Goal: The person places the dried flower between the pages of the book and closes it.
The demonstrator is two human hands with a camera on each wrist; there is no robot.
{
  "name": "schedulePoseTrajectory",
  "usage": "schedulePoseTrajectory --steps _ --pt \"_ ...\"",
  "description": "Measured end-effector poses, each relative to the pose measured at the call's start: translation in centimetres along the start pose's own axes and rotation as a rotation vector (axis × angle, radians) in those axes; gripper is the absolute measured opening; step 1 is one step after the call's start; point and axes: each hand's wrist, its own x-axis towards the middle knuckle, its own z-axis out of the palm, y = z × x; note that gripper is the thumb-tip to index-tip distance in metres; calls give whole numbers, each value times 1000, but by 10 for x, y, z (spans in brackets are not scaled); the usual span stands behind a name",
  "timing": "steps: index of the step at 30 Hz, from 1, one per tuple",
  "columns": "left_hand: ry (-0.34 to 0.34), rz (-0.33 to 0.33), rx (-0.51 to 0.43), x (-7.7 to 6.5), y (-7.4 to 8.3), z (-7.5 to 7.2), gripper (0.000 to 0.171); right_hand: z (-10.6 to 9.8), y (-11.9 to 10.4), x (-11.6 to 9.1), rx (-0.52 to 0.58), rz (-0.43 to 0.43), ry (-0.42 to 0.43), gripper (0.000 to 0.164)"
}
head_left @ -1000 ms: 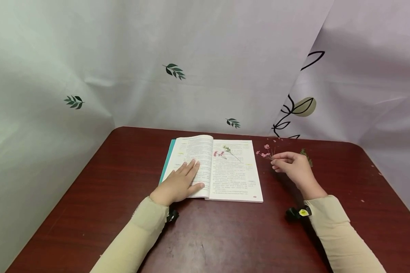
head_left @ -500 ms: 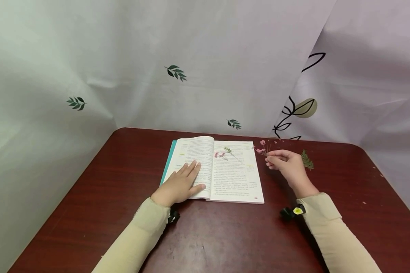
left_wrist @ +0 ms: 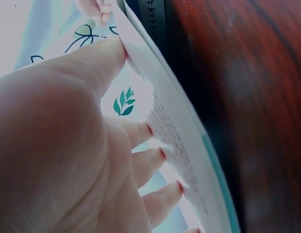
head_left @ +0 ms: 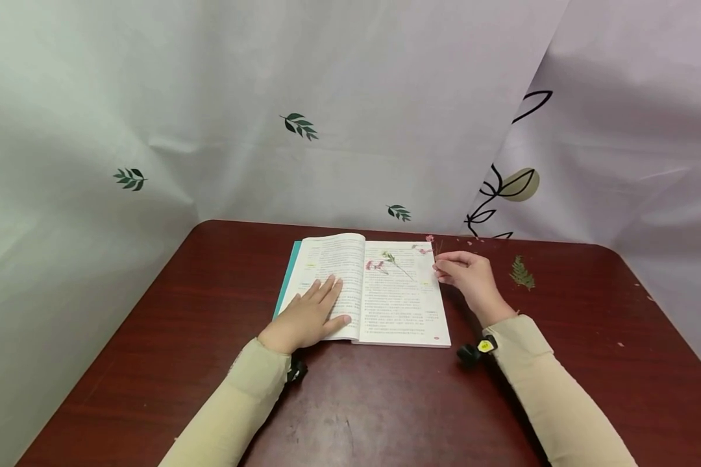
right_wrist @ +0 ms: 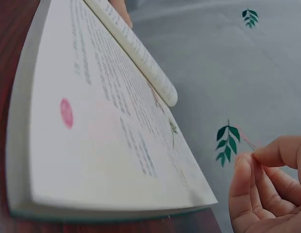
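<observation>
An open book point(head_left: 397, 321) with a teal cover edge lies on the dark red table. My left hand point(head_left: 306, 318) rests on its left page, fingers extended; in the left wrist view the fingertips point(left_wrist: 158, 154) press the printed paper. Thumb and forefinger of my right hand point(head_left: 466, 279) pinch the thin stems of a pink flower sprig point(head_left: 425, 250), whose blossoms overlap the right page's upper outer corner. On that page lie a small pink flower sprig point(head_left: 376, 265) and a yellow-green flower sprig point(head_left: 390, 257) with a long stem.
A green fern leaf point(head_left: 522, 273) lies on the table point(head_left: 385, 402) right of my right hand. Pink petals are scattered near the back edge and at the right. A pale curtain point(head_left: 350, 162) with leaf prints hangs behind the table.
My right hand has moved left with the pink flower sprig, from beside the book to over its right edge. The fern leaf is now fully uncovered. My left hand stays put.
</observation>
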Motion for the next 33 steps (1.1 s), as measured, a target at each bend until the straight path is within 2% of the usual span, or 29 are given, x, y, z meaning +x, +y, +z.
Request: schedulePoseTrajectory --steps 20,33 --pt "0 3 -4 0 1 -1 75 27 6 22 15 69 -5 28" --pt "5 6 -10 -2 1 -2 75 32 7 26 -175 76 52 19"
